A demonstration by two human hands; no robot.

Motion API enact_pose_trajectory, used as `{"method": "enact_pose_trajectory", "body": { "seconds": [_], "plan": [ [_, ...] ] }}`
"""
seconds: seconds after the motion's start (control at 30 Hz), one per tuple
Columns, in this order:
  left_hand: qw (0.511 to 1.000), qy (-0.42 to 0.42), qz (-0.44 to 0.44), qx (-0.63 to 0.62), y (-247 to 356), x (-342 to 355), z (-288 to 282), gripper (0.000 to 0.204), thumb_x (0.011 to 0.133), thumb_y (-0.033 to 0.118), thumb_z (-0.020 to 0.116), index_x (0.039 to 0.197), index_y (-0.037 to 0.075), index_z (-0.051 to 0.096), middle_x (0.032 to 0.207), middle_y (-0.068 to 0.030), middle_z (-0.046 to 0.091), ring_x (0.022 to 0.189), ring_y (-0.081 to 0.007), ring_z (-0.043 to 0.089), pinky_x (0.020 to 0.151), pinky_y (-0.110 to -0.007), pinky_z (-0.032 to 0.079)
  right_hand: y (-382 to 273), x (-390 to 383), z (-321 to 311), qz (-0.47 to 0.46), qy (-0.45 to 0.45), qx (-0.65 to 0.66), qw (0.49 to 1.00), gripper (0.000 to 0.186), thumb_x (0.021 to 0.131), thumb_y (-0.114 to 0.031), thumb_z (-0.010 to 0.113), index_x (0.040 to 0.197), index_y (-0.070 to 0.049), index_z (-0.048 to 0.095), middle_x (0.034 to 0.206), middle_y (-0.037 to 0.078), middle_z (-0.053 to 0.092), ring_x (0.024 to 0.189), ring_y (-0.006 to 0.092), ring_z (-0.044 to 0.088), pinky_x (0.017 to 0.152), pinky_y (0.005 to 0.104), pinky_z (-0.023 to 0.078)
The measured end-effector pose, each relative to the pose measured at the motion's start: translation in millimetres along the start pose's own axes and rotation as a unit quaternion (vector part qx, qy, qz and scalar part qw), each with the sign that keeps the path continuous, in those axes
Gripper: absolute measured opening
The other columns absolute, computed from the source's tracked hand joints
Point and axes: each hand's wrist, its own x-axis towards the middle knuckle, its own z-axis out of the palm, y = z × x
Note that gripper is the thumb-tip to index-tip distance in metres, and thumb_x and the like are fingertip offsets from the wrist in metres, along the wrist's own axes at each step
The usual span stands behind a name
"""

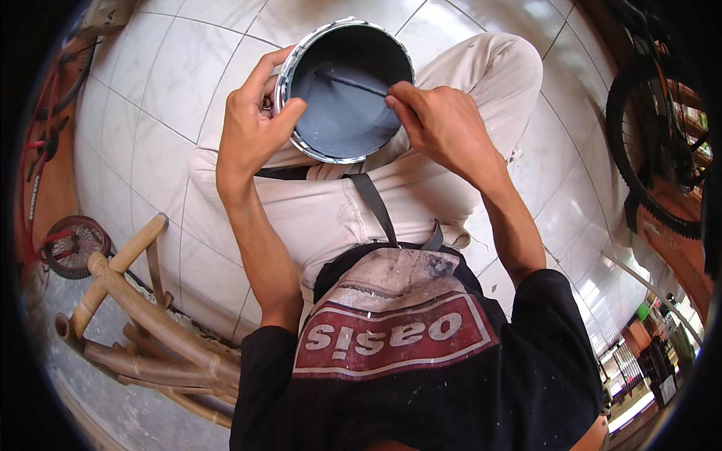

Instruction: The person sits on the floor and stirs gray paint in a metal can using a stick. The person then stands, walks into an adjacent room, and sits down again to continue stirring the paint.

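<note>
A round bucket with a pale, paint-smeared rim sits in front of my crossed legs, tilted so that I see into it. Grey paint covers its bottom and part of its inner wall. My left hand grips the bucket's left side, thumb over the rim and fingers around the outside. Between the thumb and fingers of my right hand is a thin dark stick, held at the bucket's right rim. The stick slants down leftward into the bucket, its far end at the grey paint.
White marbled tiles cover the floor around me. At the lower left lies a bamboo frame. A red bicycle with a small wheel stands at the left edge, and a large bicycle wheel at the right.
</note>
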Motion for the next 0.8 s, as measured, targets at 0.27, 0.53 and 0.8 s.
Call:
{"method": "enact_pose_trajectory", "body": {
  "seconds": [0.27, 0.53, 0.8],
  "plan": [
    [1.0, -0.009, 0.0, 0.022, -1.2, 1.7, -1.7, 0.059, 0.086, 0.003, 0.066, 0.145, 0.003, 0.067, 0.083, -0.0029, 0.076, 0.067, -0.005, 0.052, 0.062, -0.024, 0.046, 1.0, -3.0, 10.8, -0.021, 0.007, -0.003, 1.0, 0.02, 0.109, -0.024, 0.067, 0.105, -0.006, 0.077, 0.07, 0.019, 0.069, 0.066, 0.0412, 0.07, 0.064, 0.0502, 0.053],
    [1.0, -0.004, 0.003, -0.003, -0.2, 0.9, 0.7, 0.059, 0.086, 0.002, 0.065, 0.145, 0.002, 0.066, 0.086, -0.0032, 0.077, 0.069, -0.0043, 0.053, 0.063, -0.023, 0.046, 0.4, -6.5, 21.1, -0.046, 0.002, 0.024, 0.999, 0.021, 0.109, -0.024, 0.068, 0.105, -0.006, 0.076, 0.066, 0.018, 0.067, 0.062, 0.0406, 0.068, 0.061, 0.0489, 0.052],
    [1.0, -0.007, 0.001, 0.019, 0.9, 1.0, 1.0, 0.059, 0.086, 0.002, 0.065, 0.145, 0.002, 0.067, 0.083, -0.0018, 0.075, 0.067, -0.0045, 0.051, 0.063, -0.023, 0.045, -1.7, -3.7, 26.5, -0.062, 0.008, 0.069, 0.996, 0.021, 0.11, -0.023, 0.066, 0.106, -0.006, 0.077, 0.063, 0.017, 0.065, 0.059, 0.0392, 0.068, 0.059, 0.0473, 0.052]
  ]
}}
